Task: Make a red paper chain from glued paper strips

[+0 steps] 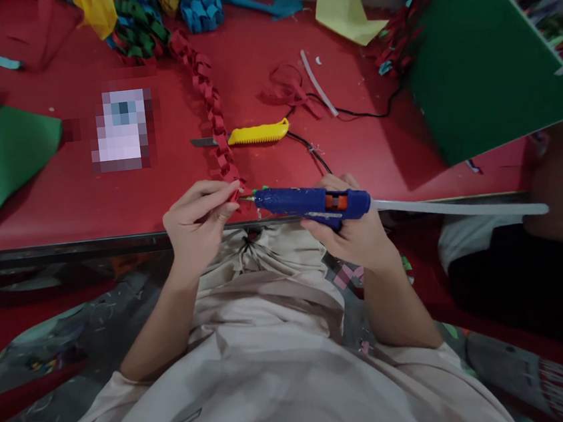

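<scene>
My right hand [351,227] grips a blue hot glue gun [313,202] with a long clear glue stick [457,209] sticking out of its back to the right. The gun's nozzle points left at the near end of a red paper chain [210,104]. My left hand [196,220] pinches that end of the chain at the red table's [83,191] front edge. The chain runs away from me up the table to a pile of folded chains [141,24].
A yellow utility knife [253,133] lies just behind the hands, with a black cord [352,113] and a loose glue stick [317,83] beyond it. Green sheets [482,62] lie right and left [9,156]; yellow paper [343,6] at the back. Another person sits at right.
</scene>
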A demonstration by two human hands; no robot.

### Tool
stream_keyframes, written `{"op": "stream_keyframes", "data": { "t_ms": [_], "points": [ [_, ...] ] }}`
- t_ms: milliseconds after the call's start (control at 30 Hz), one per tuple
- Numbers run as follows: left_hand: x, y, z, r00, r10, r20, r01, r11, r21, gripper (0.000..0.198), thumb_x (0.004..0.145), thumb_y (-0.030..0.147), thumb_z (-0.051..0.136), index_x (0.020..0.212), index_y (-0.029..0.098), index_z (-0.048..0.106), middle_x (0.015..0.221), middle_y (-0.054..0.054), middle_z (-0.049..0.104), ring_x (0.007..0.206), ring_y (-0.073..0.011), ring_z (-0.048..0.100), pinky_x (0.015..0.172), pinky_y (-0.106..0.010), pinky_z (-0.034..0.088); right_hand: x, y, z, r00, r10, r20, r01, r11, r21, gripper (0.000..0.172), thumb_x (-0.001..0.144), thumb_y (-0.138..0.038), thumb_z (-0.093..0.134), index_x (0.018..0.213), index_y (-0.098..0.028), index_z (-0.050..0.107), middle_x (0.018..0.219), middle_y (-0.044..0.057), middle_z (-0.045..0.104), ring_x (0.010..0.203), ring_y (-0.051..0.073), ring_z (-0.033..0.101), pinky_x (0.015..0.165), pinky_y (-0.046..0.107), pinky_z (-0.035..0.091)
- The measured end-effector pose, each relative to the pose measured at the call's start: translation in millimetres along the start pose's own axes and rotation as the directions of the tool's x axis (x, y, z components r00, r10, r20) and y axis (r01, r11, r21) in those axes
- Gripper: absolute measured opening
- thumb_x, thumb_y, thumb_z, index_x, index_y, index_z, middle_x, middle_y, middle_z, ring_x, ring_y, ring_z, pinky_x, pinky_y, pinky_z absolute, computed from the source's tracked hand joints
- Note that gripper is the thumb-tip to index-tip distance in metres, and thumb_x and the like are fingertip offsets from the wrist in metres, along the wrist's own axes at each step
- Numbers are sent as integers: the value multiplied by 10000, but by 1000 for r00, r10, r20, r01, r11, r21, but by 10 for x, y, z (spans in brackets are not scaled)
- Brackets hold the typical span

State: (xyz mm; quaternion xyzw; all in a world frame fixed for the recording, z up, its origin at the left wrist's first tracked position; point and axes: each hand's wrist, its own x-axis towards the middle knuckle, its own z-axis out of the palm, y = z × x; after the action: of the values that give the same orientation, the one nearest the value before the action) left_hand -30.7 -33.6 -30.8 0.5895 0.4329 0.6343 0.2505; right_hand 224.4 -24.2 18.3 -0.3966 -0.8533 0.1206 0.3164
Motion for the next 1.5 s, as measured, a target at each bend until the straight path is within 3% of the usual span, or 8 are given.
{"op": "stream_keyframes", "data": {
  "t_ms": [467, 933, 1300, 1500],
  "points": [
    [7, 24, 7, 999, 33, 14, -33, 999, -13, 238, 873, 341, 833, 1109, 372, 824, 963, -23, 774, 861, -152, 713, 767, -285, 589, -52, 48, 3, 1000, -15, 0, 15, 1000, 11, 291, 978, -544, 612, 934, -257, 616, 864, 71, 623, 805, 271, 584, 787, 443, 454],
    [10, 28, 3, 998, 54, 11, -54, 998, -25, 265, 865, 328, 842, 1123, 381, 818, 964, -13, 777, 865, -145, 714, 793, -278, 583, -47, 20, -8, 1000, 2, 19, -3, 1000, 8, 314, 981, -557, 591, 888, -257, 584, 833, 65, 602, 768, 259, 553, 750, 429, 436],
    [-2, 14, -9, 999, -34, -16, 34, 999, -7, 254, 809, 412, 882, 1050, 344, 842, 940, -23, 748, 860, -162, 704, 805, -310, 595, -57, 20, -8, 999, 41, -1, -41, 999, -14, 350, 988, -593, 558, 870, -264, 556, 810, 68, 590, 757, 259, 555, 736, 437, 455],
    [1, 16, -5, 1000, 8, -11, -8, 1000, -5, 252, 825, 388, 872, 1072, 358, 836, 948, -20, 757, 862, -155, 706, 811, -304, 592, -36, 2, -6, 1000, -15, -15, 15, 1000, -3, 322, 999, -545, 574, 868, -252, 546, 815, 61, 600, 738, 245, 554, 712, 426, 439]
  ]
}}
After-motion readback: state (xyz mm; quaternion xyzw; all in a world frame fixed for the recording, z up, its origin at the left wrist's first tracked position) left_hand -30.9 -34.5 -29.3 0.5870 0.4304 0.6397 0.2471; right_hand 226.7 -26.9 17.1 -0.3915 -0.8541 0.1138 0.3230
